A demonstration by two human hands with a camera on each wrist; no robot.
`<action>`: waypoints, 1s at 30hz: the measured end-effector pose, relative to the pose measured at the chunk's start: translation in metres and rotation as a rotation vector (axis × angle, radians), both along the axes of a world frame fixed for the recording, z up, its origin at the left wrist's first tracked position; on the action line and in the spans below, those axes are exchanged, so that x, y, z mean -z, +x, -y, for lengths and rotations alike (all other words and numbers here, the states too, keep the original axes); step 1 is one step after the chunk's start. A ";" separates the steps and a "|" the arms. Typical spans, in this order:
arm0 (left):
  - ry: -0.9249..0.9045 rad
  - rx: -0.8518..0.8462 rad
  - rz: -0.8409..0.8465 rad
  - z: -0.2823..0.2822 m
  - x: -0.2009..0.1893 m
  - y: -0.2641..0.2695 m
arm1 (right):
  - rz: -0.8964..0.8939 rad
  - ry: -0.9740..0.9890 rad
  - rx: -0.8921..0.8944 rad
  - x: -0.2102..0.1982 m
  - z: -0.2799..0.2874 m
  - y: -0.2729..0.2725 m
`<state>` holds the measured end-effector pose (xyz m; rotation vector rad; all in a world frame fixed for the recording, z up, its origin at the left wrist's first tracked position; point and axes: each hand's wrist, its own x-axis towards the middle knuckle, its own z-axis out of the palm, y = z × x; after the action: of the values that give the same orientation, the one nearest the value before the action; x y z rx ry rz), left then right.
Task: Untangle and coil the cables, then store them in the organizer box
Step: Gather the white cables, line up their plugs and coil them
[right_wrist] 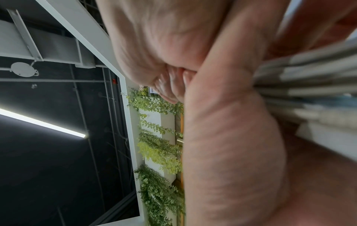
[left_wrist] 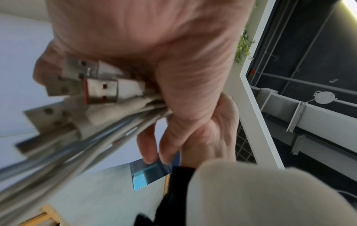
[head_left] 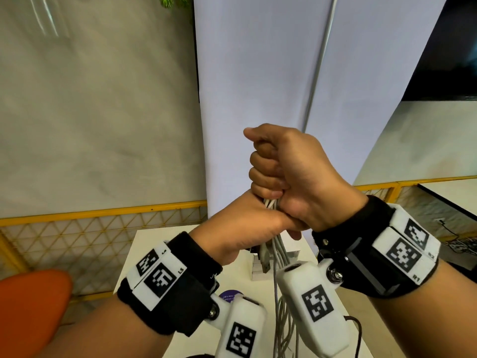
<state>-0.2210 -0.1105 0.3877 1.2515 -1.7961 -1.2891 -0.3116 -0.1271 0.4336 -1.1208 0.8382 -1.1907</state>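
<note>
**Item: cable bundle, held aloft in both fists**

Location: your right hand (head_left: 289, 174) sits on top, your left hand (head_left: 242, 228) directly beneath and touching it, both raised above the white desk (head_left: 144, 254).

Grip, right: fingers curled tight round the cables (head_left: 280, 254), thumb folded over the knuckles. Grip, left: wrapped round the same bundle just below; in the left wrist view the strands pass under the palm.

Contents: several pale grey cables (left_wrist: 63, 152) gathered side by side. Their lower run hangs between your wrists and falls in loose loops toward the desk edge. USB plugs (left_wrist: 100, 91) stick out of the left fist in a cluster, one with an orange insert; the exact number is too blurred to tell.

Also on the desk: a small white block-like item (head_left: 258, 267) behind the hanging strands, partly hidden, and a purple round label (head_left: 231, 295). Whether the white item is the organizer box cannot be told.

Step in hand, as judged: untangling is largely done at the plug ends, which you hold aligned; coiling has not begun, since the tails hang loose.

Next move calls for: keeping one fist firm on the plug ends while the other slides down to draw the strands straight, then laying even loops without letting a plug slip free or a loop snag another strand
</note>
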 end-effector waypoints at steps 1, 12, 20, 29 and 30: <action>-0.016 0.003 0.004 0.001 -0.001 0.000 | -0.008 -0.004 -0.001 -0.001 0.000 0.000; 0.044 -0.025 -0.061 -0.001 -0.002 -0.007 | -0.057 -0.043 -0.066 -0.006 0.006 -0.005; 0.060 -0.041 -0.120 0.008 0.001 -0.006 | -0.307 -0.299 -0.002 -0.009 0.010 -0.019; -0.035 -0.178 -0.292 0.032 0.006 0.021 | -0.378 -0.123 0.112 0.072 0.011 -0.040; -0.018 -0.185 -0.309 0.035 0.006 0.024 | -0.383 -0.080 0.046 0.084 0.007 -0.039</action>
<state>-0.1969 -0.1451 0.3818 1.1103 -1.4377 -1.2796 -0.3501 -0.1340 0.3492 -1.4281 1.1183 -1.0690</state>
